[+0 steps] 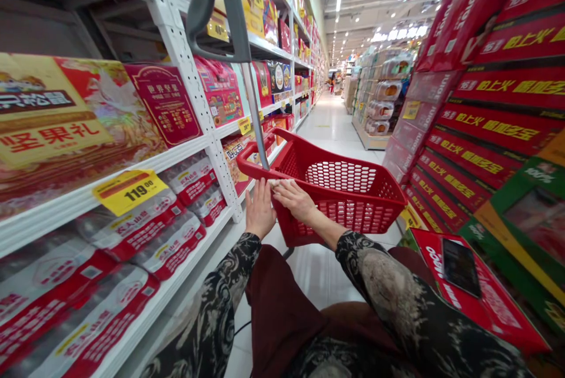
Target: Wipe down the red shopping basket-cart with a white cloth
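A red plastic shopping basket point(348, 201) with a tall metal pull rod point(256, 107) and a grey grip point(241, 19) stands in front of me. My left hand point(260, 210) is at its near rim by the foot of the rod, fingers straight and close together, with nothing visible in them. Beside it, my right hand point(293, 198) presses a small whitish crumpled wipe point(274, 182) against the same rim. Most of the wipe is hidden under the fingers, so its exact kind is unclear.
White shelves point(185, 72) with boxed goods and bottle packs line the left side. Stacked red drink cartons point(498, 125) rise on the right. A dark phone point(460, 267) lies on a red box point(498, 313) near my right arm. The tiled aisle point(325, 116) runs ahead.
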Available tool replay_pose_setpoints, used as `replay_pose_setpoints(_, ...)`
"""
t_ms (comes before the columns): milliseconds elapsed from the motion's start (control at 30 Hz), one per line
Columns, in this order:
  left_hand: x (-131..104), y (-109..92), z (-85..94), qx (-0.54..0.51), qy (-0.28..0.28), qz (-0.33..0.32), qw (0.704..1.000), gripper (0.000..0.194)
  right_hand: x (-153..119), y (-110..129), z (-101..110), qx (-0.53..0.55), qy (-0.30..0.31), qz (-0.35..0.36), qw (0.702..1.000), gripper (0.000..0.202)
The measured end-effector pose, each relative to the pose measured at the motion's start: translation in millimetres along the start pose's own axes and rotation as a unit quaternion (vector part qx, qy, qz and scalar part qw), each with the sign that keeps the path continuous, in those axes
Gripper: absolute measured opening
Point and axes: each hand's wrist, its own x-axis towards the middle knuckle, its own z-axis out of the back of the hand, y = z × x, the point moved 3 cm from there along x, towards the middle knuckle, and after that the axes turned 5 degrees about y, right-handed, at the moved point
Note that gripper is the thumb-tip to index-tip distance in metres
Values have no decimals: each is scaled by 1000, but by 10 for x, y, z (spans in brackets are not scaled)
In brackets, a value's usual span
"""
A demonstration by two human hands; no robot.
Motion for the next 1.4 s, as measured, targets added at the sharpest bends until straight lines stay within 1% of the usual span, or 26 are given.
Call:
replay_pose_setpoints(167,-109,-203,-119,8,36,-48,998,69,-437,55,-166,-11,62,-17,998,25)
replay_pose_setpoints(233,-130,-244,-160,5,47,-58,997,70,-576,38,-165,-14,71,-30,997,24)
replay_pose_setpoints(267,-128,-252,-171,2,47,-57,997,71,-618,20,-138,-14,64,-35,997,25)
replay_pose_setpoints(333,-100,-247,-169,-5,37,-42,998,73,-628,-33,-35,-12,26,-42,999,28)
replay_pose_setpoints(433,-18,-233,-128,-20,16,-15,1000,74,-503,-142,157,-10,-48,-64,997,31)
replay_pose_setpoints(500,34,-252,-102,-29,8,-9,999,74,-403,-203,230,-7,-62,-83,995,31)
replay_pose_setpoints(567,62,-305,-94,-34,9,-14,999,73,-351,-230,232,-5,-36,-91,995,28)
replay_pose_setpoints(667,53,-422,-127,-35,24,-36,998,72,-402,-219,158,-12,24,-93,995,26)
replay_pose_setpoints(767,7,-524,-188,-35,46,-53,997,73,-545,-199,92,-21,58,-90,994,26)
replay_pose_setpoints(867,-33,-582,-236,-34,63,-60,996,73,-729,-205,59,-21,68,-91,993,26)
replay_pose_setpoints(1033,-56,-639,-268,-30,63,-78,995,72,-1046,-213,41,-18,104,-114,988,25)
replay_pose_setpoints(1100,-52,-673,-279,-28,63,-83,994,72,-1090,-220,83,-18,98,-127,987,26)
replay_pose_setpoints(1267,-11,-768,-301,-24,68,-82,994,72,-984,-330,297,-30,17,-139,990,31)
replay_pose_setpoints(1400,35,-795,-281,-13,73,-73,995,71,-963,-428,348,-31,23,-123,992,28)
